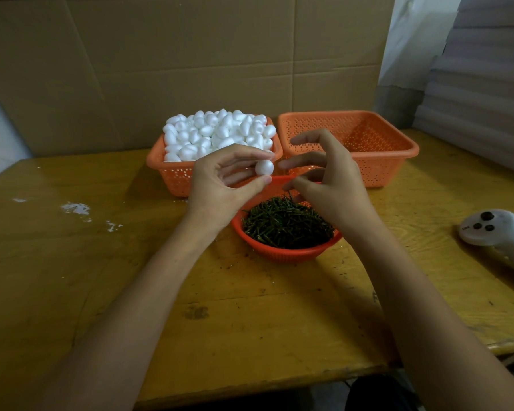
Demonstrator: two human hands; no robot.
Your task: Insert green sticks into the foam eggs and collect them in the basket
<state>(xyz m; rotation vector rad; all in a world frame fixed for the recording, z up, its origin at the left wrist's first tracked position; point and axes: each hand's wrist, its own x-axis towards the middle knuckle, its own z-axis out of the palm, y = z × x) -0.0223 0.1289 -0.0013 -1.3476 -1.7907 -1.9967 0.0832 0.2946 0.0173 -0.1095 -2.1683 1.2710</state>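
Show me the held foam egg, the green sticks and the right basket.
foam egg (264, 167): head view, its front.
green sticks (282, 223): head view, pile's middle.
right basket (383, 154): head view, front rim.

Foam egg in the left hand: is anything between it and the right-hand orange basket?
Yes. The right hand hangs close beside the foam egg, between it and the right-hand basket, above the bowl of green sticks. The left hand pinches the egg. Nothing else visible blocks the way.

We see a person's bare forearms (149, 292) coming in from 7 and 5 o'clock, uncovered from the lower edge of our view to the wrists. The left hand (220, 185) and right hand (330, 182) are likewise bare, fingernails short and plain.
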